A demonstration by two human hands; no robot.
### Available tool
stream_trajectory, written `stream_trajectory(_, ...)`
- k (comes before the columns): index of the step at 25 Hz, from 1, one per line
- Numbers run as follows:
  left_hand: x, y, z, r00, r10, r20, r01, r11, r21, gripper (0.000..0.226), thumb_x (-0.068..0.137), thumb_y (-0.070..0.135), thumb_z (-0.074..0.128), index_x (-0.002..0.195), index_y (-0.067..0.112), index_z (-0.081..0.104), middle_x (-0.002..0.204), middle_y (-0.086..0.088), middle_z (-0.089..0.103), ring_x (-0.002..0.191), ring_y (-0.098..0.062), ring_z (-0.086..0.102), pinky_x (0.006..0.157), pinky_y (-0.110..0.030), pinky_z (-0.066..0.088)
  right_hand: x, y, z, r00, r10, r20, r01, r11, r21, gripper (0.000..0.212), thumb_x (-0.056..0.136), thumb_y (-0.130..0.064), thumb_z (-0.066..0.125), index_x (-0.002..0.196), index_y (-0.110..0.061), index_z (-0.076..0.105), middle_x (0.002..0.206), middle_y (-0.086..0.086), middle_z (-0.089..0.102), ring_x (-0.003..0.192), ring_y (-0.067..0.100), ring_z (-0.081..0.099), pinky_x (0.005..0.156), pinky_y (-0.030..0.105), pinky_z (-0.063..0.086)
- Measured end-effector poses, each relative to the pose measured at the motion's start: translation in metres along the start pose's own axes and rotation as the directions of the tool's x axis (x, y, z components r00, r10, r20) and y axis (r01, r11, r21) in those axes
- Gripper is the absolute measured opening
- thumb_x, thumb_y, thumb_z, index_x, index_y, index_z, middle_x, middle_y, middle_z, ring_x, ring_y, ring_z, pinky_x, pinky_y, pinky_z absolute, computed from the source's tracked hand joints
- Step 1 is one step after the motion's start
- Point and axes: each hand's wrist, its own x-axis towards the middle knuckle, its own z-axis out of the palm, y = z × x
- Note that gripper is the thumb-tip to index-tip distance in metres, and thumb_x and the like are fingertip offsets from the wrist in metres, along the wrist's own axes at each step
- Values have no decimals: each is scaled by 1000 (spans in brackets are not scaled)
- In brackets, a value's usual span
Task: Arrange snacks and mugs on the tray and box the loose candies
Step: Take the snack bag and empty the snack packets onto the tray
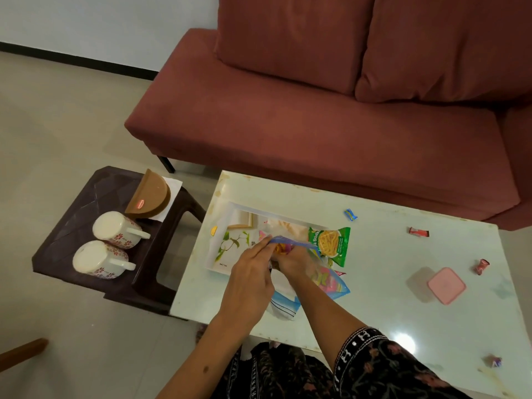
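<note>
Both hands' grip pinching zip bag [290, 246] mouth, left hand [250, 280], right hand [293, 262], over tray [221, 226]

Both forearms extend forward over the near edge of the tabletop [374, 254]. Left hand [250, 279] and right hand [293, 262] meet, fingers curled closed, pinching the zip bag [331, 280] opening between them.

A rust-red fabric sofa [331, 116] with two back cushions is standing against a pale wall [100, 21] edged by a dark skirting strip [77, 60]. Beige floor tiles [57, 116] are spreading around a glossy white low table [374, 254], which is reflecting a ceiling light, and a dark brown plastic stool [95, 194].
</note>
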Motion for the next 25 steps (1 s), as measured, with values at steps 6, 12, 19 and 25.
stream_trajectory(6, 9, -19, -2, 995, -68, 71, 61, 993, 100, 57, 85, 2, 56, 137, 13, 38, 143, -5, 44, 129, -18, 43, 106, -22, 32, -21, -32, -10, 972, -233, -21, 205, 891, -405, 29, 77, -36, 62, 88, -10, 68, 87, 12, 70, 86, 31, 65, 63, 31, 45)
stream_trajectory(12, 36, -41, -22, 983, -173, 69, 157, 970, 185, 55, 84, 3, 58, 135, 7, 39, 143, -9, 44, 127, -24, 45, 104, -31, 38, -80, -59, -106, 956, -288, -63, 287, 958, -20, 25, 65, -31, 78, 85, -17, 71, 72, -2, 71, 69, 16, 67, 63, 25, 51)
stream_trajectory(19, 51, -60, -45, 975, -217, 42, 206, 963, 174, 50, 83, -3, 53, 132, 3, 43, 139, -11, 48, 127, -27, 45, 105, -33, 37, -19, -2, -125, 938, 124, -324, 105, 790, 604, 37, 79, -26, 72, 110, -10, 58, 104, 10, 68, 90, 26, 67, 78, 41, 57)
stream_trajectory(25, 56, -70, -59, 985, -168, 34, 162, 978, 131, 48, 82, -5, 53, 129, 2, 47, 139, -11, 48, 127, -24, 47, 107, -31, 35, 41, 59, -31, 936, 222, -274, -153, 955, 253, 41, 77, -19, 73, 109, -3, 54, 103, 18, 65, 101, 36, 61, 81, 37, 45)
